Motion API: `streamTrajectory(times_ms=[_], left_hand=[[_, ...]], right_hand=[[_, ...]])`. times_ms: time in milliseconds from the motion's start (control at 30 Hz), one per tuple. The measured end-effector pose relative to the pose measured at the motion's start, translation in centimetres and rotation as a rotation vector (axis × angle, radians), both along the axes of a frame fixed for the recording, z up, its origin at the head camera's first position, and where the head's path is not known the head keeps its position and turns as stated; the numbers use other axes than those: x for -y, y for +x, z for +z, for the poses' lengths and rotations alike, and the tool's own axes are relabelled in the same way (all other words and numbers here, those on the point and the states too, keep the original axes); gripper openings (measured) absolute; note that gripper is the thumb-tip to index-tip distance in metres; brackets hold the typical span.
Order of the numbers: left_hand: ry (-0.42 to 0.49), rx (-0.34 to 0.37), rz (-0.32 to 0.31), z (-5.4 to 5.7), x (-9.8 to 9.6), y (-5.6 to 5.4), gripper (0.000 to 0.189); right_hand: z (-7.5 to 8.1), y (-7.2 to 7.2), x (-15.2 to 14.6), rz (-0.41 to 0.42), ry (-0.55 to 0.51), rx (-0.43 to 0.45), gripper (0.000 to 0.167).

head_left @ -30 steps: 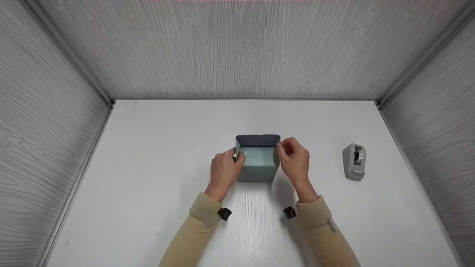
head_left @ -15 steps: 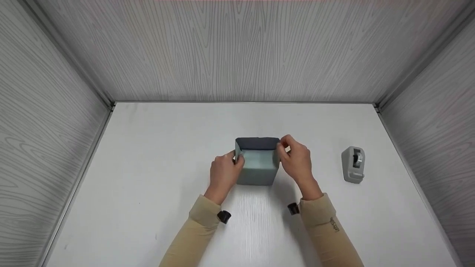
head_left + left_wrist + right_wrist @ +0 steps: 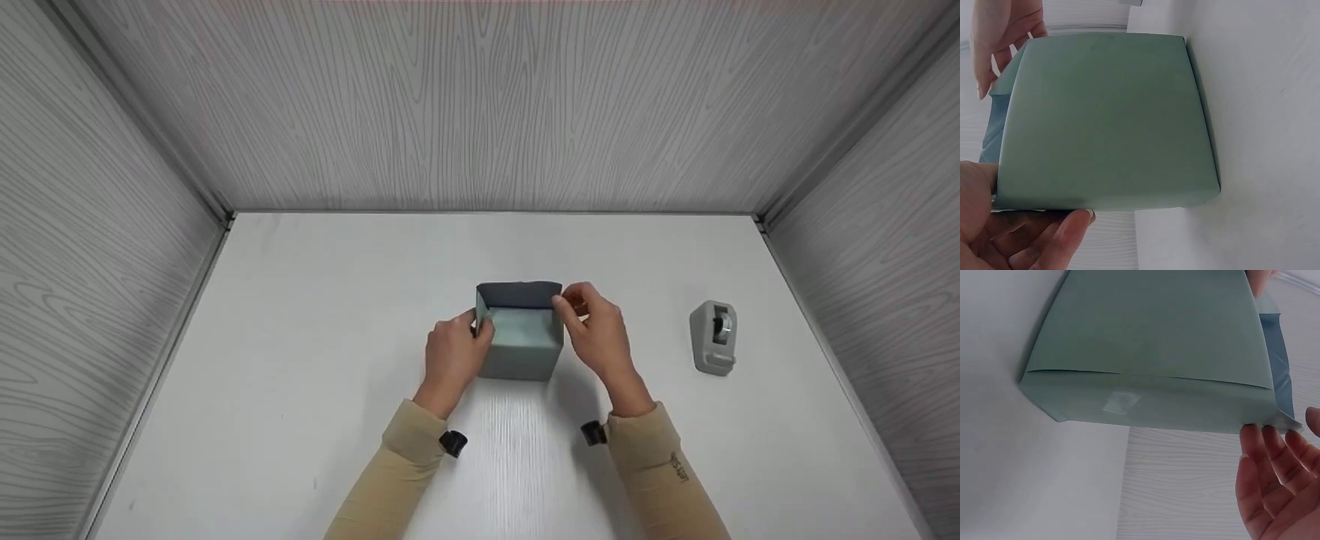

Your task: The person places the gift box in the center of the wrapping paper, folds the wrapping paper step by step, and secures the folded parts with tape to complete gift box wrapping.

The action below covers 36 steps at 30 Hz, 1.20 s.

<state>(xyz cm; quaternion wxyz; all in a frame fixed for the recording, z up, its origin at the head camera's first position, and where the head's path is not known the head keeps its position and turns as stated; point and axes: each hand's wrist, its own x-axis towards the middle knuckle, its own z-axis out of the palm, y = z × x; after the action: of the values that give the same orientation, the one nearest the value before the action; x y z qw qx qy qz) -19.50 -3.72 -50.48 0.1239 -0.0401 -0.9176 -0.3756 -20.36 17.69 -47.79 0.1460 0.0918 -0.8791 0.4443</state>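
Observation:
A green paper box (image 3: pixel 519 363) stands open at the top in the middle of the table, with its darker back flap raised. My left hand (image 3: pixel 454 356) grips its left wall, thumb over the rim and fingers along the outside. At the opposite wall my right hand (image 3: pixel 602 337) pinches the upper edge, with the thumb on the near side. The right wrist view shows those fingertips (image 3: pixel 1249 433) against the wall by a bent flap corner (image 3: pixel 1289 422). A clear piece of tape (image 3: pixel 1122 403) sticks to that side. In the left wrist view the green face (image 3: pixel 1106 124) is smooth.
A grey tape dispenser (image 3: pixel 714 337) stands on the white table (image 3: pixel 315 315) to the right of the box. Grey wood-grain panels (image 3: pixel 480 105) rise behind the table and at both sides.
The head view has shifted, so the table sits slightly lower in it. My right fingers have shifted a little at the box's right upper edge; my left hand keeps its grip.

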Motion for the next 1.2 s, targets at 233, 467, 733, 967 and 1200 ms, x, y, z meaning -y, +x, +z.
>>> streamTrajectory(times_ms=[233,467,733,967,1200], left_hand=[[0.001,-0.010,0.006,0.0,0.0,-0.1,0.028],[-0.003,-0.021,0.003,0.1,-0.1,-0.1,0.027],[-0.013,-0.014,0.003,0.0,-0.2,-0.1,0.026],[-0.024,-0.026,0.005,-0.1,-0.1,-0.1,0.026],[-0.024,-0.041,0.010,-0.2,-0.1,-0.1,0.025]], right_hand=[[-0.7,2.0,-0.5,-0.054,-0.062,0.015,0.021],[-2.2,3.4,-0.8,-0.049,-0.081,-0.054,0.013],[-3.1,3.5,-0.5,-0.023,-0.071,-0.160,0.010],[-3.6,3.5,-0.3,0.027,-0.007,-0.190,0.011],[-3.9,3.4,-0.5,0.077,0.092,-0.247,0.010]])
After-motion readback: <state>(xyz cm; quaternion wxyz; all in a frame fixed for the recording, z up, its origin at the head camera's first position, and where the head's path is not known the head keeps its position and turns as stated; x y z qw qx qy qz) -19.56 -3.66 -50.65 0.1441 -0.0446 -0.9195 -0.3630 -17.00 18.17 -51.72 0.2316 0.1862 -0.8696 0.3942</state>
